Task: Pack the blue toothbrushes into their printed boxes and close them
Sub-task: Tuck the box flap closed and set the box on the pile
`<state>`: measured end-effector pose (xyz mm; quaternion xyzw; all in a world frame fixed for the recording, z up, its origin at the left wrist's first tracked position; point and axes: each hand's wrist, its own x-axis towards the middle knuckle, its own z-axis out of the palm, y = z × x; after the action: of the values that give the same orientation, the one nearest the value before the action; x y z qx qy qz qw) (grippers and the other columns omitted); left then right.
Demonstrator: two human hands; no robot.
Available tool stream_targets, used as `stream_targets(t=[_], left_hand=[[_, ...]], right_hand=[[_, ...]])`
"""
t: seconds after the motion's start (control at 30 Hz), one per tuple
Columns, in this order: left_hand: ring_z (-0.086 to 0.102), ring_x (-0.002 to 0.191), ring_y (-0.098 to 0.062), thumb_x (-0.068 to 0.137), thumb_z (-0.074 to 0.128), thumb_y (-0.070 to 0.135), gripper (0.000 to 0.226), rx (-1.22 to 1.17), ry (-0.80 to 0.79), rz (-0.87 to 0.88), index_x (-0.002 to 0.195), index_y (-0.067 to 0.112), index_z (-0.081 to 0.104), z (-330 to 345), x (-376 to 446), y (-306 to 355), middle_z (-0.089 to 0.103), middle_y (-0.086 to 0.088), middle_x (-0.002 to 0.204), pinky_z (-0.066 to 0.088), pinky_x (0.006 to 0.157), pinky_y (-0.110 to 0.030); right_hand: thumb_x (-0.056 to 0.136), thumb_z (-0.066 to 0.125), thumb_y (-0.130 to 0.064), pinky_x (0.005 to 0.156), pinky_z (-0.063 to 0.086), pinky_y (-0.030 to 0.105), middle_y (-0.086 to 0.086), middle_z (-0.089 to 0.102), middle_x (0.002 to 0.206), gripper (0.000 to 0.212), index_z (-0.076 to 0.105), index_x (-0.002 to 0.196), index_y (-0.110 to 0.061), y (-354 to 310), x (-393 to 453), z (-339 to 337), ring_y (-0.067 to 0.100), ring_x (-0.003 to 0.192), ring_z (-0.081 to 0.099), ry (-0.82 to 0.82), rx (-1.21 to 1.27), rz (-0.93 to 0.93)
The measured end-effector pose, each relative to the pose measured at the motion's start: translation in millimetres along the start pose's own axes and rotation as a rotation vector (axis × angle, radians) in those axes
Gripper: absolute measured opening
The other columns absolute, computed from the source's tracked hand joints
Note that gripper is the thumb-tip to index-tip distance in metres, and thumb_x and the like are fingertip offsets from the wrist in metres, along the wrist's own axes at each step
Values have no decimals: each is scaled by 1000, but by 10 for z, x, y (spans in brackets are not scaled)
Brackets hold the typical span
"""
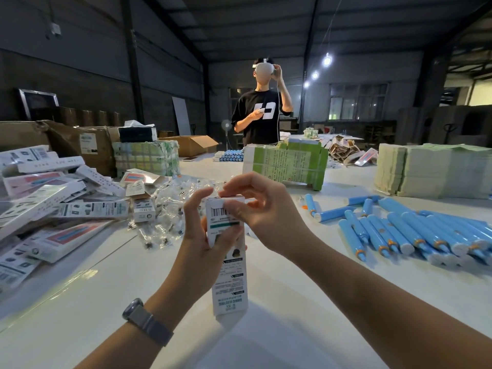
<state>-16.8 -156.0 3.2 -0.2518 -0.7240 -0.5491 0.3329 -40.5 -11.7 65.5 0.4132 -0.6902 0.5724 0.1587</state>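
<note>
A tall white printed box (231, 283) stands upright above the white table (306, 302), barcode side toward me. My left hand (198, 243) grips its upper body from the left, thumb raised beside the top. At the box's top end my right hand (262, 211) pinches the flap, thumb over the barcode. Whether a toothbrush is inside is hidden. Several blue toothbrushes (415, 230) with orange collars lie in a heap to the right. A pile of printed boxes (48, 206) lies on the left.
Clear plastic packets (170, 209) are strewn behind the box. Green-printed flat cartons (287, 163) and a pale paper stack (426, 169) stand further back, brown cardboard boxes (80, 145) at the far left. A person (262, 113) in a headset stands across the table.
</note>
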Motion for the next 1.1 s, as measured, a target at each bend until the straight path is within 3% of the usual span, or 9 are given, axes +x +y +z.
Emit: stream_targets(t=[0.27,0.37,0.43,0.53,0.63,0.7,0.8,0.93,1.1], left_hand=[[70,73,-26,95,59,10,58,9,11,7,107,58,28,16,-3,18,64,10,89,61,64,-32],[70,74,-30,98,55,26,37,-57,-7,0,111,52,32,9,-21,56,65,5,91,62,64,-39],[69,74,-33,97,51,26,31,-105,-13,-4,114,45,34,9,-25,69,64,2,91,62,64,-43],[69,75,-31,96,48,22,34,-99,-38,17,117,43,32,22,-30,74,62,11,91,62,64,-47],[70,77,-28,95,49,21,45,-95,-49,21,119,55,31,19,-37,63,63,17,92,62,65,-40],[71,79,-26,95,51,22,52,-78,-52,23,121,60,27,17,-36,48,64,18,94,62,66,-35],[71,80,-26,96,55,23,57,-71,-65,22,123,62,22,17,-33,28,65,14,97,61,66,-31],[72,81,-22,94,55,29,59,-52,-74,18,123,65,18,18,-36,31,65,19,98,59,66,-25],[71,78,-26,96,54,26,58,-64,-83,41,124,65,20,17,-44,50,66,14,98,62,67,-35]], right_hand=[[87,71,-11,70,62,37,1,72,88,11,69,93,-20,-19,-2,-29,18,86,71,-32,55,89],[88,71,-13,72,61,41,-2,71,94,6,70,91,-19,-34,8,-43,18,87,70,-45,-13,47],[87,71,-15,73,61,42,-5,71,93,6,71,88,-20,-45,16,-48,20,87,68,-42,-45,27],[88,71,-15,69,60,40,-3,71,86,7,71,84,-21,-37,16,-57,21,83,66,-21,-49,28],[89,69,-17,57,52,22,-13,69,75,14,67,79,-26,-55,12,-46,11,74,61,-6,-77,3],[90,68,-19,55,48,19,-16,67,74,20,64,75,-32,-69,19,-43,12,73,59,-2,-104,-14],[89,68,-22,54,48,20,-10,68,74,21,62,71,-33,-89,33,-46,21,73,58,18,-107,-34],[85,67,-26,54,46,19,-12,67,70,13,64,72,-29,-114,40,-71,12,69,56,-10,-69,-20],[80,67,-23,54,45,27,5,69,70,11,65,70,-18,-120,52,-97,17,65,56,-53,34,40]])
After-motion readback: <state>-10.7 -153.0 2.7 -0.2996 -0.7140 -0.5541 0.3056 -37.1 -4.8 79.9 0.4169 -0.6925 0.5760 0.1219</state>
